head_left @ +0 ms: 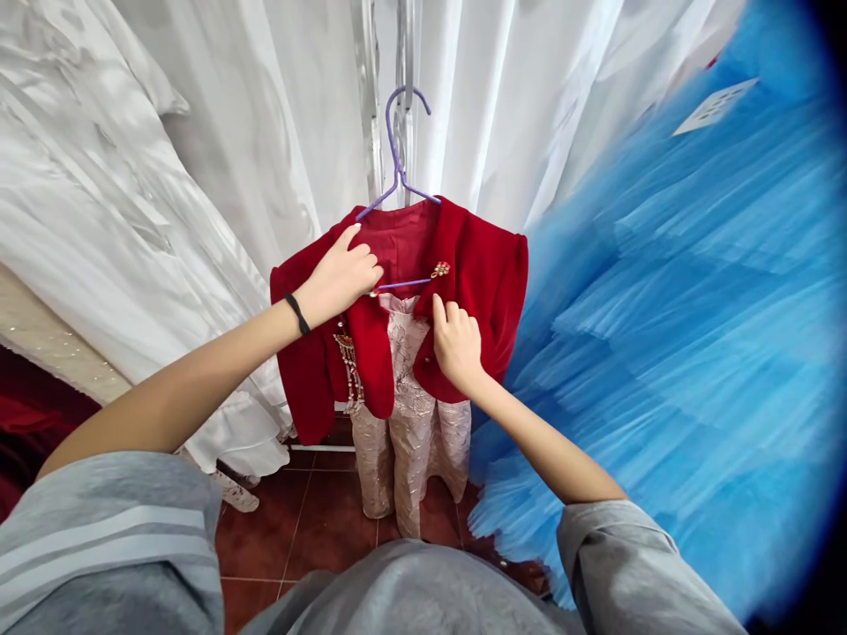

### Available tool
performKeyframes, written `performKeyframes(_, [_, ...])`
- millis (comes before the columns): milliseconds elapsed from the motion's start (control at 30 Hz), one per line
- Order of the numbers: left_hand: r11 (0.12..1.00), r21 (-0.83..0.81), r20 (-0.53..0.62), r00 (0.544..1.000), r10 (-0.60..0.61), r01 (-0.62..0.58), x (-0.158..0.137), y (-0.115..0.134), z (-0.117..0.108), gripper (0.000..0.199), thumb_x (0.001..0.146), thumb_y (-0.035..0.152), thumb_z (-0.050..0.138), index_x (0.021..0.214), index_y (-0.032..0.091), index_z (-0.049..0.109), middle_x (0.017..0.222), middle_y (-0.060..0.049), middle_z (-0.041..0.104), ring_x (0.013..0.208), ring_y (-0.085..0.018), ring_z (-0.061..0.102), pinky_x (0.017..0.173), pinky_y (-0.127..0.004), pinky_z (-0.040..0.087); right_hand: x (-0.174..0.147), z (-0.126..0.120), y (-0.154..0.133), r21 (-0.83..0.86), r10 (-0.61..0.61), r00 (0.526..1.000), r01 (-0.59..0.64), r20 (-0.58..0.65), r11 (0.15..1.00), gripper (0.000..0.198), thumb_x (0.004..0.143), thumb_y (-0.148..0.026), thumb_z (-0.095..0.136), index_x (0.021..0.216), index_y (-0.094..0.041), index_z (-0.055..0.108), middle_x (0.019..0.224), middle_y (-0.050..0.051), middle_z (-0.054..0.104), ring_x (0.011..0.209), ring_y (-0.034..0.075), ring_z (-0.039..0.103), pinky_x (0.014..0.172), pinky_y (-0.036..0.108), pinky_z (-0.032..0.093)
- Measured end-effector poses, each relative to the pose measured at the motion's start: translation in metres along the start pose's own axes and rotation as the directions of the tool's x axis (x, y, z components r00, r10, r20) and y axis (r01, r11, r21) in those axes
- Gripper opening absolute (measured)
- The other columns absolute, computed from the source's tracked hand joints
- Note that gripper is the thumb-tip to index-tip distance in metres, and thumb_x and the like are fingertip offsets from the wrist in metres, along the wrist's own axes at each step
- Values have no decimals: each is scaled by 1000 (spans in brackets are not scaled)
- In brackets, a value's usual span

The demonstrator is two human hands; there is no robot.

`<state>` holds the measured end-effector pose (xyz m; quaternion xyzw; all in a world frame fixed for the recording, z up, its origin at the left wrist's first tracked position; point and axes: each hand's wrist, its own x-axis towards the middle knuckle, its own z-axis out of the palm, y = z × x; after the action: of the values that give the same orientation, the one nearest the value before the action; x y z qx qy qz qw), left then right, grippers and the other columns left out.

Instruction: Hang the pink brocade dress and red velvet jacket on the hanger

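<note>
A red velvet jacket [493,273] hangs on a purple wire hanger [395,141] in front of me, its front parted. My left hand [341,273] is closed on the lapel at the left, index finger stretched up to the collar. My right hand [458,342] is closed on the front edge at the right, fingertips curled on the cloth. A jewelled pin [440,270] sits on the right lapel, and a beaded tassel brooch [348,362] dangles on the left side. Behind the jacket's opening hangs a pale pink patterned garment [407,388] with trouser-like legs.
White gowns [79,220] hang at the left. A large blue tulle dress [662,326] fills the right side, with a white tag [715,106] on it. A metal rail [408,53] and white curtain stand behind. Below is a red tiled floor [324,520].
</note>
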<state>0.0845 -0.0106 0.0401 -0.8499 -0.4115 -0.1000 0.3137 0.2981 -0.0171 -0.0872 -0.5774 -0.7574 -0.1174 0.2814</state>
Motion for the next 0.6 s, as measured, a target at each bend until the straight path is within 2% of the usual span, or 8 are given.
performKeyframes(100, [982,-167,-189,975,-115,83,14,-6,-1,15,92,28,53,93,19,66,85,-5,67,91,-25,61,110,-52,35,5,-17,13,362,86,987,-31,-137,932,34,92,-11,37,109,-10,66,96,16,67,86,22,59,79,35,47])
performKeyframes(133, [971,-207,-249,953,-171,120,19,-5,0,17,93,30,52,96,18,64,89,-6,67,92,-25,61,106,-51,37,3,-26,11,544,117,967,26,-226,839,24,93,-16,43,100,-12,66,93,13,67,82,19,58,77,32,47])
performKeyframes(233, [968,-192,-270,939,-211,162,33,2,14,19,95,30,50,96,17,63,90,-8,67,94,-26,60,102,-49,39,-7,-39,-18,886,256,891,262,-374,382,15,93,-32,54,94,-18,60,84,2,63,71,12,54,68,24,47])
performKeyframes(300, [971,-164,-214,955,-206,173,40,5,26,17,94,26,50,95,16,63,88,-9,67,96,-28,61,102,-50,37,-9,-25,-46,932,184,930,270,-317,243,18,93,-34,53,101,-19,59,84,1,63,69,11,55,65,24,48])
performKeyframes(333, [970,-167,-196,959,-207,175,41,5,30,16,93,24,50,98,15,63,91,-10,67,98,-28,61,103,-50,36,-7,-12,-58,935,80,960,241,-270,261,21,92,-31,54,108,-19,59,88,3,64,72,12,57,67,25,50])
performKeyframes(433, [963,-240,-225,957,-180,124,38,5,28,27,91,22,52,117,16,60,112,-11,65,112,-29,57,105,-49,35,10,40,-80,865,-158,984,147,-79,480,44,84,-18,56,127,-16,54,113,11,66,96,19,62,89,36,54])
performKeyframes(500, [954,-288,-281,945,-171,87,30,10,19,32,93,27,52,124,18,57,124,-11,61,119,-29,54,106,-47,35,21,66,-81,798,-168,985,136,-43,587,53,81,-11,52,134,-12,50,127,16,61,113,23,58,104,42,48])
performKeyframes(600, [951,-284,-280,939,-201,119,14,32,13,36,94,34,52,125,17,56,125,-13,60,121,-31,52,105,-46,38,16,79,-79,752,-202,973,219,-116,622,48,83,-10,45,131,-9,51,130,19,59,120,26,55,110,44,43])
